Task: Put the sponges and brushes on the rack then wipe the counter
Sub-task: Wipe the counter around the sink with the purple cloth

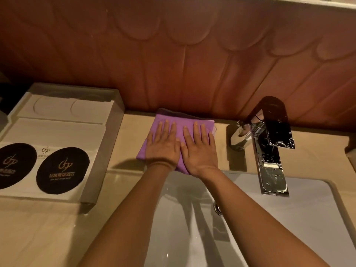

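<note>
So the person is leaning over the sink (308, 218), both forearms reaching across the basin, and the left hand (162, 147) and right hand (199, 149) are lying side by side, thumbs touching, flat on the cloth (185, 119). Neither hand is really making a grip here: the fingers are straight and spread and just pressing down, nothing pinched or curled. The purple cloth is sitting folded on the tabletop (131, 135) in the strip between the basin and the wall (173, 54), with the faucet (269, 151) just to its right and the tray (63, 130) off to its left. Looks to me like the wiping part of the job is what's going on. If I were doing it, I'd be pressing evenly through both palms so the fold isn't bunching, sliding in long passes along that strip, and going easy near the faucet base so the cloth edge isn't snagging. The near corner of the cloth is hanging right at the sink edge, so I'd be watching it isn't dragging drips into the basin. What I'm not seeing at all: any sponges, brushes or a rack, so I can't say if that half is done. The tray is getting cut off on the left, the two black coasters (62, 170) on it have print too small to read, the light is dim and orange, and whether the tabletop is wet or dirty is hard to tell.
</note>
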`<state>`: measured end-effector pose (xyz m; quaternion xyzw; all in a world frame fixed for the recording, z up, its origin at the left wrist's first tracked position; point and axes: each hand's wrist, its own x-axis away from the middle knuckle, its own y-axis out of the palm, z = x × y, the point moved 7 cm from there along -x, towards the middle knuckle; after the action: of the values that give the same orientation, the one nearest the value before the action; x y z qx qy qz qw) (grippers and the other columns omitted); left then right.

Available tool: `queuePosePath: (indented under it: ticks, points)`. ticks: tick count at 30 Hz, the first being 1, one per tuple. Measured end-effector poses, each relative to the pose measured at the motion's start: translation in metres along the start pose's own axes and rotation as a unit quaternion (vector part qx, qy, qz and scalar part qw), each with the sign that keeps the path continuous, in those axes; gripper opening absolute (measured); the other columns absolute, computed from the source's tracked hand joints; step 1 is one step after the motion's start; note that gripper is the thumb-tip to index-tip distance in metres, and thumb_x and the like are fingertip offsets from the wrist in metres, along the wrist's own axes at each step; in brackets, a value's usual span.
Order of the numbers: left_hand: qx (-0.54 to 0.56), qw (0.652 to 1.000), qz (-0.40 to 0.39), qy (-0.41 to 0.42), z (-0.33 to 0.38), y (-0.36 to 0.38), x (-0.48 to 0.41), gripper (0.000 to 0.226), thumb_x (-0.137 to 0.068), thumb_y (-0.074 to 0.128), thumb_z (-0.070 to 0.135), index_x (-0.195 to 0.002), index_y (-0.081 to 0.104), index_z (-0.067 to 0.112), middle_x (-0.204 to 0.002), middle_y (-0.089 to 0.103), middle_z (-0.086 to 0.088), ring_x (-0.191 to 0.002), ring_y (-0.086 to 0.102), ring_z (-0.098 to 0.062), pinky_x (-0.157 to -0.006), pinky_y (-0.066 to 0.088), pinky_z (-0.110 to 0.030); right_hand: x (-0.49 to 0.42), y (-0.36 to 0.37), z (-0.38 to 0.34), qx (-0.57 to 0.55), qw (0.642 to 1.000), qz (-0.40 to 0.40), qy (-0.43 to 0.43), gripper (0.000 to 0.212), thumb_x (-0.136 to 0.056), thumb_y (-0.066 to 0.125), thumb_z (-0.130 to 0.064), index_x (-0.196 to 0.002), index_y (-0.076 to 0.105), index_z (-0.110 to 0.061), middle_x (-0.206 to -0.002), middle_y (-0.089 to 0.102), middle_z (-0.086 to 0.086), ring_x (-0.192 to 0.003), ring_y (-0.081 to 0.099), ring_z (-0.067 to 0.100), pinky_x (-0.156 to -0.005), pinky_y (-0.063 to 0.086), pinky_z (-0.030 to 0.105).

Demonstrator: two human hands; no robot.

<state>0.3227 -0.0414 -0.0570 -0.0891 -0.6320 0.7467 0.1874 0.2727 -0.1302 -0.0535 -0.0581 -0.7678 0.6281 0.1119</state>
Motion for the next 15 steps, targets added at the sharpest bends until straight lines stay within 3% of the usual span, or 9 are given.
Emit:
queuePosePath:
  ticks: [2,5,9,12,13,15]
  points:
    - [-0.006,1.000,0.003,0.026,0.014,0.001,0.002,0.055,-0.100,0.020,0.034,-0.149,-0.002,0.023,-0.159,-0.005,0.001,-0.146,-0.006,-0.014,-0.116,-0.002,-0.033,0.007,0.002,0.014,0.014,0.999,-0.008,0.030,0.068,-0.086,-0.008,-0.052,-0.149,-0.004,-0.028,-0.159,-0.007,0.006,-0.146,-0.011,0.023,-0.116,-0.011,0.037]
    - [-0.019,0.998,-0.017,0.049,0.029,0.005,0.009,0.055,-0.100,0.017,0.033,-0.149,-0.005,0.023,-0.159,-0.008,0.002,-0.146,-0.008,-0.014,-0.116,-0.003,-0.034,0.019,0.007,0.029,0.010,0.997,-0.041,0.063,0.057,-0.097,0.004,-0.048,-0.149,-0.008,-0.027,-0.158,-0.012,0.007,-0.145,-0.016,0.024,-0.117,-0.011,0.040]
    - [-0.030,0.997,-0.051,0.050,0.040,0.011,0.023,0.055,-0.100,0.013,0.034,-0.148,-0.013,0.023,-0.157,-0.015,0.003,-0.145,-0.013,-0.014,-0.117,-0.006,-0.035,0.039,0.004,0.036,-0.008,0.998,-0.023,0.062,0.082,-0.073,-0.020,-0.056,-0.149,-0.007,-0.026,-0.158,-0.011,0.009,-0.146,-0.014,0.025,-0.115,-0.013,0.036]
    - [-0.020,0.997,-0.052,0.054,0.050,0.014,0.040,0.056,-0.100,0.014,0.034,-0.147,-0.015,0.022,-0.157,-0.017,0.002,-0.145,-0.014,-0.016,-0.117,-0.007,-0.036,0.057,0.005,0.042,-0.036,0.998,-0.014,0.042,0.089,-0.075,-0.026,-0.061,-0.149,-0.003,-0.019,-0.157,-0.010,0.015,-0.145,-0.015,0.032,-0.113,-0.017,0.032]
    - [-0.023,0.997,-0.055,0.056,0.054,0.016,0.047,0.057,-0.100,0.015,0.035,-0.147,-0.016,0.022,-0.157,-0.018,0.001,-0.145,-0.015,-0.017,-0.117,-0.008,-0.037,0.063,0.007,0.044,-0.058,0.997,-0.011,0.041,0.088,-0.077,-0.025,-0.060,-0.149,0.000,-0.016,-0.157,-0.009,0.017,-0.145,-0.014,0.033,-0.113,-0.017,0.032]
    - [-0.036,0.994,-0.073,0.066,0.064,0.025,0.061,0.059,-0.100,0.014,0.036,-0.146,-0.018,0.020,-0.156,-0.021,-0.001,-0.144,-0.018,-0.020,-0.116,-0.011,-0.039,0.077,0.008,0.050,-0.143,0.989,-0.011,0.048,0.074,-0.086,-0.003,-0.052,-0.149,0.007,-0.014,-0.157,-0.008,0.015,-0.146,-0.007,0.029,-0.117,-0.010,0.030]
